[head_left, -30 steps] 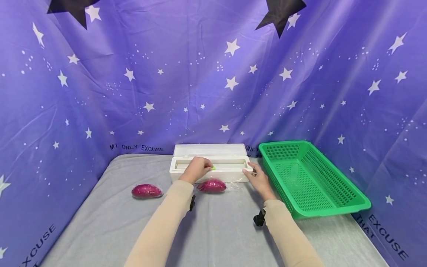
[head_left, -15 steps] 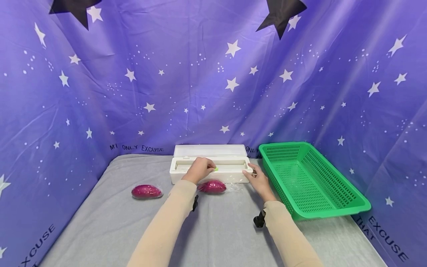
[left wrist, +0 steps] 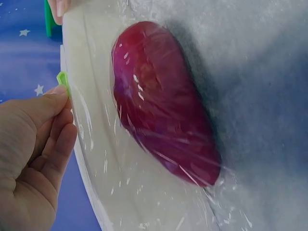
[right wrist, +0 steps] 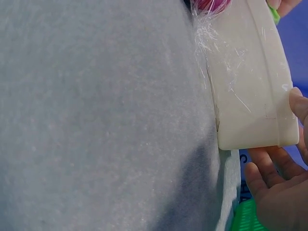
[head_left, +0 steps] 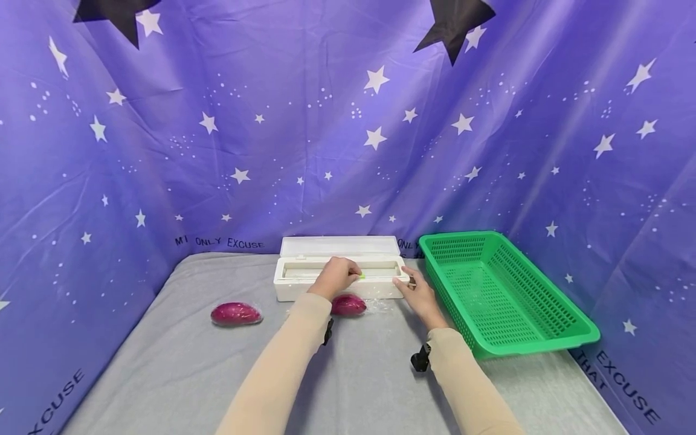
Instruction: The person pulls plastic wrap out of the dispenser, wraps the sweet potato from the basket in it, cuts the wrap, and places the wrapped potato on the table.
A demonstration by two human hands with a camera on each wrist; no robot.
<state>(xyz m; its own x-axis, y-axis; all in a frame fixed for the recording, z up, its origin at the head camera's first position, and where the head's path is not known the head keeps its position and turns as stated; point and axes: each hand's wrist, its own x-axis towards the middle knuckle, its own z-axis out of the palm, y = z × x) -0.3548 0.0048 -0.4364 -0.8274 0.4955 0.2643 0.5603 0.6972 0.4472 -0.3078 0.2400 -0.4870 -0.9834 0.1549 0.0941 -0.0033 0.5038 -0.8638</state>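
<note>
A white cling film dispenser (head_left: 292,292) stands at the back of the table, its lid (head_left: 339,246) raised. My left hand (head_left: 338,277) pinches the small green slide cutter (left wrist: 64,83) on its front top edge between thumb and fingers. Round the dispenser's right end, my right hand (head_left: 418,296) grips with the thumb at the top edge and fingers against the end. In front of it lies a smooth, oblong magenta vegetable (left wrist: 161,103) under clear film, partly hidden by the left arm in the head view. The film (right wrist: 236,67) runs over the dispenser's front face.
A second magenta vegetable (head_left: 236,313) wrapped in film lies to the left on the grey cloth (head_left: 370,380). The green plastic basket (head_left: 505,302) stands just right of the dispenser. A purple star-printed curtain (head_left: 304,121) hangs behind and at both sides.
My left hand has slid to the right along the dispenser's front edge with the green slide cutter. The right hand stays at the dispenser's right end.
</note>
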